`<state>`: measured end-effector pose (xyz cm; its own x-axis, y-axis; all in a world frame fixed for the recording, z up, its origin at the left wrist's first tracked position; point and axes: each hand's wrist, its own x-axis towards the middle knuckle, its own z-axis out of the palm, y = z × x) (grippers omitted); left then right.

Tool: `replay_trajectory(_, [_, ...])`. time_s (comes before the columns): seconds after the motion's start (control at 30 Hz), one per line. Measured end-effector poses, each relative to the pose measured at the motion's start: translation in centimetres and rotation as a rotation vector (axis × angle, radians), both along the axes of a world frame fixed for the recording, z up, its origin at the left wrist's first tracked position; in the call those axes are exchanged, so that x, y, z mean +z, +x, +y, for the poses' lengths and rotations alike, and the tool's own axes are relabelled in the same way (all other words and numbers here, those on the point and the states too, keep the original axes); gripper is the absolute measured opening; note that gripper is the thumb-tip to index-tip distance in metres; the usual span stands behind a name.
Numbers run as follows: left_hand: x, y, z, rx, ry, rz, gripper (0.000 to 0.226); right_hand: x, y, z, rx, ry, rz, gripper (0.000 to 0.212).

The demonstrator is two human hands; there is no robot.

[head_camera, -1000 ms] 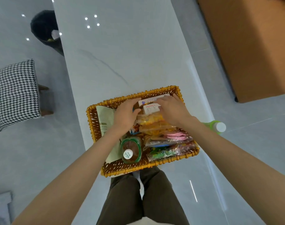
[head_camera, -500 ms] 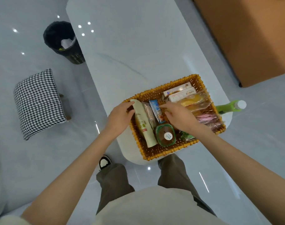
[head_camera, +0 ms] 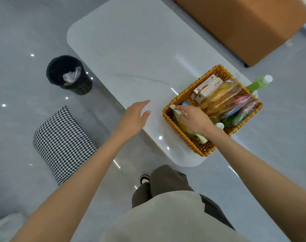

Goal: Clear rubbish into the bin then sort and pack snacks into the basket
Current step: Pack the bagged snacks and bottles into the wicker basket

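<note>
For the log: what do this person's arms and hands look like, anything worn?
The left hand and right hand are ungloved, with no rings or watch visible. Both arms are bare to the frame edge, no sleeves showing. Below them show a beige top, dark olive trousers and a black-and-white shoe.

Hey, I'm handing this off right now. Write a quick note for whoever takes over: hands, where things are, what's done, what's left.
Left hand: open, holding nothing, over the table's near edge.
Right hand: inside the basket, fingers on the pale green packet; grip unclear.
Bin: on the floor left of the table, rubbish inside.
Done: boxes and other snacks sit in the basket.
Left: the green bottle lies outside, beyond the basket; probably settle the packet, then pack the bottle.
</note>
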<state>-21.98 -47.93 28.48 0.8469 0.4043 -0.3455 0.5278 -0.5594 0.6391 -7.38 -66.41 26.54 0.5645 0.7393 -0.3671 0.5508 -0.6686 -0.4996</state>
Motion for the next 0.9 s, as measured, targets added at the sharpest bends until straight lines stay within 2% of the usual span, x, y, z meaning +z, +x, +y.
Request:
replay_trajectory(0.17, [1.4, 3.6, 4.0, -0.121, 0.062, -0.035, 0.045, 0.5, 0.3, 2.3, -0.161, 0.038, 0.027, 0.037])
replay_trajectory(0.37, [3.5, 10.1, 7.2, -0.338, 0.109, -0.072, 0.046, 0.5, 2.6, 3.4, -0.499, 0.092, 0.060, 0.038])
replay_trajectory(0.53, [4.8, 15.3, 7.7, -0.532, 0.115, -0.071, 0.046, -0.7, 3.9, 3.3, -0.697, 0.036, 0.104, 0.036])
replay_trajectory(0.7, [3.3, 18.2, 6.8, -0.742, 0.069, 0.040, 0.047, -1.9, 2.2, 2.7, -0.899, -0.065, 0.201, 0.039])
replay_trajectory(0.9, [-1.2, 19.0, 5.9, -1.009, 0.048, 0.177, 0.048, -5.5, -0.7, 4.3, -1.019, -0.164, 0.267, 0.042])
